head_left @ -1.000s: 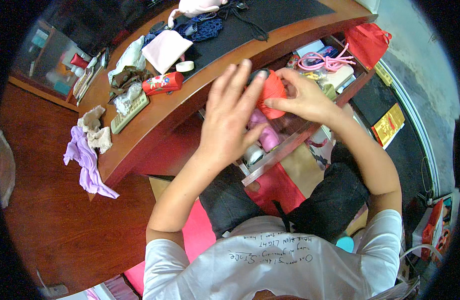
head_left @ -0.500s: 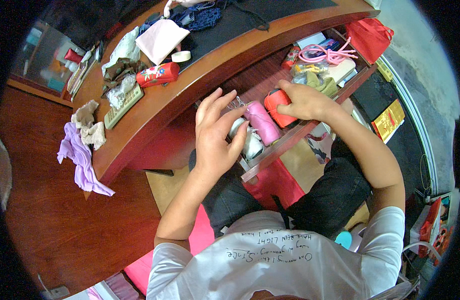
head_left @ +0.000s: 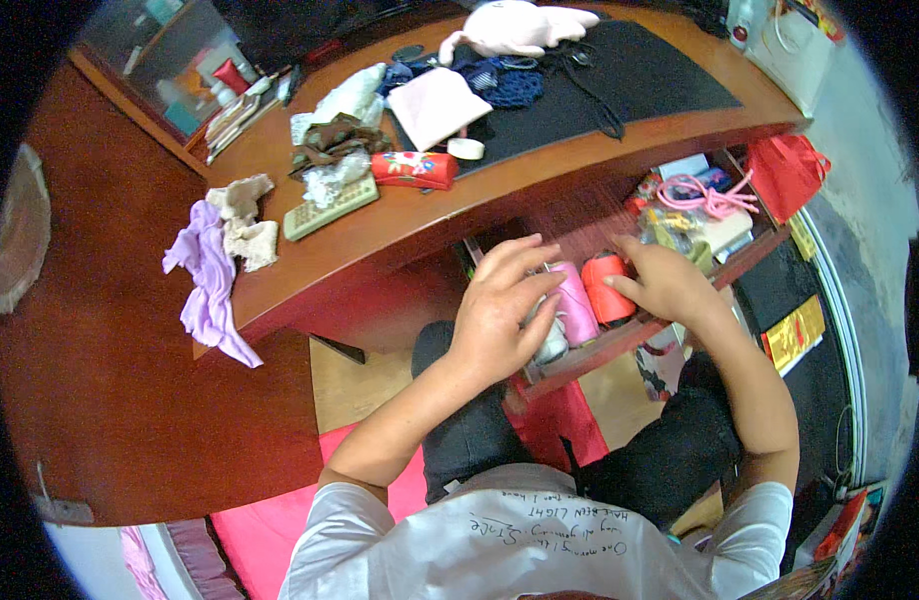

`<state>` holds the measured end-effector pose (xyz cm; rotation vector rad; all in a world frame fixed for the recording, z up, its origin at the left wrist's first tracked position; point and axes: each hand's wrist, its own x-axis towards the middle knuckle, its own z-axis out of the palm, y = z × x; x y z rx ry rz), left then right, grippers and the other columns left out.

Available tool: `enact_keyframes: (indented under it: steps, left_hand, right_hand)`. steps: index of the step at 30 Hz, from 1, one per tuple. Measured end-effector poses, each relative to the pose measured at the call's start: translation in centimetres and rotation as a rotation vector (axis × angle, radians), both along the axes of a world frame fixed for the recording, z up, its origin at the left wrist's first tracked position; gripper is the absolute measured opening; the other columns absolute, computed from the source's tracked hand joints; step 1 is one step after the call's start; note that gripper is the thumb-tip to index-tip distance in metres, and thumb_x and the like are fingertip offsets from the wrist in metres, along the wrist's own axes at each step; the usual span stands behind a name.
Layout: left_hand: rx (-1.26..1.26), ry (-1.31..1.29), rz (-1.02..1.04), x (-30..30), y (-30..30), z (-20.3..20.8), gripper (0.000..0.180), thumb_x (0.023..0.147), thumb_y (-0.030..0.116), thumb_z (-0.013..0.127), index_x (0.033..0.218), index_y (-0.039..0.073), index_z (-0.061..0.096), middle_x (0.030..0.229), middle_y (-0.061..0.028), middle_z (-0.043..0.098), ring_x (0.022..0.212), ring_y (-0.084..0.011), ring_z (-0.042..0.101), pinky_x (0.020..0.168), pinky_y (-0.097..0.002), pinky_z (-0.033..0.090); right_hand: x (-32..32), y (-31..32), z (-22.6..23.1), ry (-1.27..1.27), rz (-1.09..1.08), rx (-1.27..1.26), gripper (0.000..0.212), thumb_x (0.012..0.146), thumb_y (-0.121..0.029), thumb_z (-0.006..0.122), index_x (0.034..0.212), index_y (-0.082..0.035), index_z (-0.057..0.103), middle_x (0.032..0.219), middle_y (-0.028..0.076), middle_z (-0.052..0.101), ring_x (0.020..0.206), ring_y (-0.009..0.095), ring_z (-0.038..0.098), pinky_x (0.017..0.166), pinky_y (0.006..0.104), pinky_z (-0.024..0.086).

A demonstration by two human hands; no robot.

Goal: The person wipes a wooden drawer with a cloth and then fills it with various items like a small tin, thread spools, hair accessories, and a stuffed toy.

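Pink spool (head_left: 577,303) and orange spool (head_left: 609,288) lie side by side in the open drawer (head_left: 620,345) under the desk (head_left: 400,235), long axes running approx 11-to-5 o'clock. L hand (head_left: 500,310) at pink spool's 9 o'clock, fingers slightly spread, tips touching it. R hand (head_left: 670,283) at orange spool's 3 o'clock, fingers together, tips on it.

The person wears a white T-shirt (head_left: 540,545) with short sleeves. Dark handwriting-style letters run across the front of it in a few lines. Both forearms are bare, with no watch, bracelet or ring to see. The left hand (head_left: 500,310) and the right hand (head_left: 670,285) wear no gloves. The legs are covered by black trousers (head_left: 670,460) that look soft and a bit wrinkled.
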<state>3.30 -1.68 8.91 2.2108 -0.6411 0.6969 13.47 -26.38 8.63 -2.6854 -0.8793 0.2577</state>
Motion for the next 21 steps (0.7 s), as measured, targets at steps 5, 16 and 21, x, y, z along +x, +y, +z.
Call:
enact_keyframes:
  steps: [5,16,21]
  left_hand:
    - [0.017,-0.217,0.043,0.7,1.1,2.3,0.028,0.077,0.001,0.07,0.104,0.004,0.07,0.116,-0.0135,0.066,0.112,-0.0354,0.061,0.096,-0.0467,0.048]
    - [0.165,-0.348,0.355,1.8,7.8,7.2,0.023,0.082,0.002,0.067,0.105,0.006,0.07,0.115,-0.0123,0.066,0.108,-0.0328,0.06,0.097,-0.0436,0.044]
    - [0.332,-0.29,0.504,2.5,12.1,8.6,0.027,0.078,-0.001,0.067,0.105,0.005,0.07,0.113,-0.0108,0.068,0.109,-0.0334,0.059,0.098,-0.0442,0.044]
  right_hand:
    - [-1.0,0.6,1.1,-0.094,-0.015,-0.006,0.048,0.089,-0.034,0.065,0.123,-0.002,0.055,0.099,0.025,0.068,0.095,0.043,0.065,0.083,0.0523,0.052]
    - [-1.2,0.6,1.6,-0.095,0.028,-0.009,0.055,0.087,-0.033,0.067,0.131,-0.003,0.055,0.109,0.024,0.067,0.101,0.041,0.064,0.088,0.0485,0.051]
    - [-1.0,0.2,1.2,-0.102,0.035,-0.013,0.055,0.087,-0.032,0.068,0.13,0.0,0.055,0.11,0.025,0.067,0.103,0.041,0.064,0.09,0.048,0.051]
